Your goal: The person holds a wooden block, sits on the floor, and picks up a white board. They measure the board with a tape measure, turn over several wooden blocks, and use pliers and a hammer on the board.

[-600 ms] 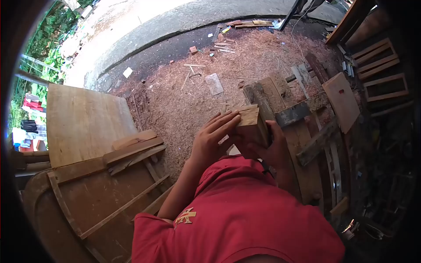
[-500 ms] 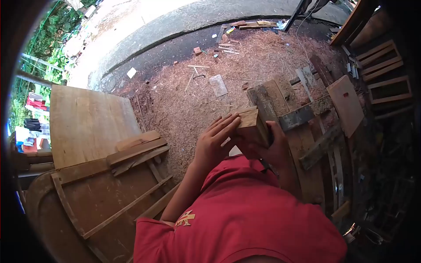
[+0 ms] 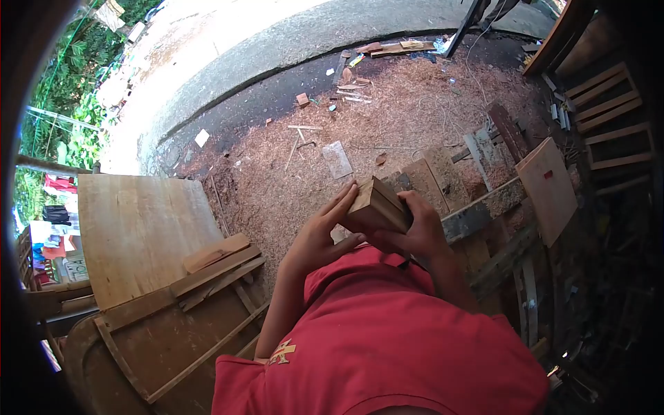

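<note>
In front of my red shirt I hold a wooden block (image 3: 379,205) between both hands; its long side carries grooves or seams, so it may be several pieces stacked together. My left hand (image 3: 328,228) presses along the block's left side, fingers stretched toward its far top corner and thumb near the lower edge. My right hand (image 3: 420,228) wraps around the right side, with the thumb on the near face. The block is tilted, its pale end facing up and away. Its underside is hidden by my hands.
A wooden workbench (image 3: 477,216) with boards is at the right. A large plywood panel (image 3: 145,228) and stacked wood strips (image 3: 218,266) lie at the left. Shavings cover the ground (image 3: 277,159), with offcuts scattered about. Wooden frames (image 3: 609,104) lean at far right. A person's legs (image 3: 501,12) show at the top.
The block has come closer to my body and turned, showing more of its grooved side. My left fingers have slid from its top to its left side. The view has shifted slightly.
</note>
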Demonstrator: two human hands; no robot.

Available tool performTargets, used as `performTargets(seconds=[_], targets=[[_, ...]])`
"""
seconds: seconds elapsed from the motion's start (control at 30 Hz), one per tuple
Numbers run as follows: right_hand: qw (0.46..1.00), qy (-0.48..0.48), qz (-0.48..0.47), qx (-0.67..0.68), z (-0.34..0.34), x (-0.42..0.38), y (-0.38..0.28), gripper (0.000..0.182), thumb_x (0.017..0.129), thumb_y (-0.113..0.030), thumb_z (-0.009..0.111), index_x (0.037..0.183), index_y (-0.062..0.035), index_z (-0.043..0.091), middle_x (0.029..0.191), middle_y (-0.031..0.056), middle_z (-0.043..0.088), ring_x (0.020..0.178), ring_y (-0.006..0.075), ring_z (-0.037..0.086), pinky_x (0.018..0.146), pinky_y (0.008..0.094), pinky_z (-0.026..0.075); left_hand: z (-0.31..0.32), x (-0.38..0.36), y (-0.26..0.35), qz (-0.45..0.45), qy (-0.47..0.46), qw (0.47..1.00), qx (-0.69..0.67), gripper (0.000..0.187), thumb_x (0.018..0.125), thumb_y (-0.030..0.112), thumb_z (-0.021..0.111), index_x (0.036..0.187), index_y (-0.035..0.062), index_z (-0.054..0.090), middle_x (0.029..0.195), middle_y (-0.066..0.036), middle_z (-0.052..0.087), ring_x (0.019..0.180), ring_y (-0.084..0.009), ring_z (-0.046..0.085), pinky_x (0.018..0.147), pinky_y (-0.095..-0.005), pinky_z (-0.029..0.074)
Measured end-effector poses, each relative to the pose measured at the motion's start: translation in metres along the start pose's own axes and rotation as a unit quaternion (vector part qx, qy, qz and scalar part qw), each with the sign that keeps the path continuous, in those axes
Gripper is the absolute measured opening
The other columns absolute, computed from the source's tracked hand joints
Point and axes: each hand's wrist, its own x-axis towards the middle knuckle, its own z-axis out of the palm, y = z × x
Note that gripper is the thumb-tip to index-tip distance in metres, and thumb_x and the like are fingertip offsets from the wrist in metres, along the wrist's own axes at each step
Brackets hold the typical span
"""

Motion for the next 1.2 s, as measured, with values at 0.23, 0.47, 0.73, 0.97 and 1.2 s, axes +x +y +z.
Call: performTargets(seconds=[0.23, 0.47, 0.73, 0.97, 1.2], targets=[[0.989, 0.025, 0.123, 0.083, -0.003, 0.065, 0.039, 0.075, 0.072, -0.050, 0.091, 0.120, 0.0010, 0.064, 0.108, 0.0184, 0.072, 0.098, 0.0321, 0.072, 0.086, 0.0420, 0.057, -0.007, 0.072, -0.060, -0.073, 0.024, 0.993, -0.088, 0.056, 0.106, 0.028, 0.060, 0.156, 0.0067, 0.048, 0.159, -0.020, 0.048, 0.149, -0.0350, 0.045, 0.121, -0.0419, 0.034], [0.928, 0.138, 0.257, 0.230, 0.035, 0.150, 0.079, 0.057, 0.092, -0.048, 0.078, 0.114, 0.0035, 0.068, 0.105, 0.0125, 0.074, 0.099, 0.0184, 0.070, 0.085, 0.0351, 0.055, -0.075, 0.147, -0.184, -0.149, 0.063, 0.940, -0.299, 0.053, 0.114, 0.038, 0.042, 0.144, -0.0044, 0.056, 0.144, -0.018, 0.061, 0.137, -0.0271, 0.056, 0.119, -0.0411, 0.038], [0.818, 0.244, 0.416, 0.313, 0.098, 0.278, 0.073, 0.066, 0.104, -0.063, 0.053, 0.100, 0.0011, 0.069, 0.085, 0.0033, 0.064, 0.081, 0.0124, 0.057, 0.075, 0.0333, 0.048, -0.141, 0.285, -0.236, -0.182, -0.122, 0.925, -0.311, 0.052, 0.111, 0.035, 0.052, 0.143, -0.0057, 0.057, 0.138, -0.018, 0.065, 0.133, -0.0260, 0.059, 0.115, -0.0386, 0.043], [0.804, 0.384, 0.367, 0.267, 0.111, 0.323, 0.081, 0.057, 0.114, -0.050, 0.036, 0.104, 0.0001, 0.060, 0.091, 0.0053, 0.057, 0.090, 0.0143, 0.055, 0.083, 0.0339, 0.047, -0.105, 0.403, -0.220, -0.218, -0.279, 0.887, -0.295, 0.059, 0.104, 0.041, 0.067, 0.133, -0.0103, 0.060, 0.122, -0.017, 0.070, 0.115, -0.0197, 0.065, 0.102, -0.0341, 0.049], [0.825, 0.404, 0.341, 0.197, 0.061, 0.341, 0.163, 0.049, 0.116, -0.042, 0.025, 0.125, 0.0000, 0.049, 0.115, 0.0237, 0.053, 0.106, 0.0408, 0.059, 0.100, 0.0438, 0.046, -0.036, 0.530, -0.181, -0.213, -0.369, 0.863, -0.272, 0.040, 0.099, 0.025, 0.071, 0.121, -0.0072, 0.066, 0.110, -0.011, 0.073, 0.104, -0.0157, 0.067, 0.096, -0.0315, 0.050]])
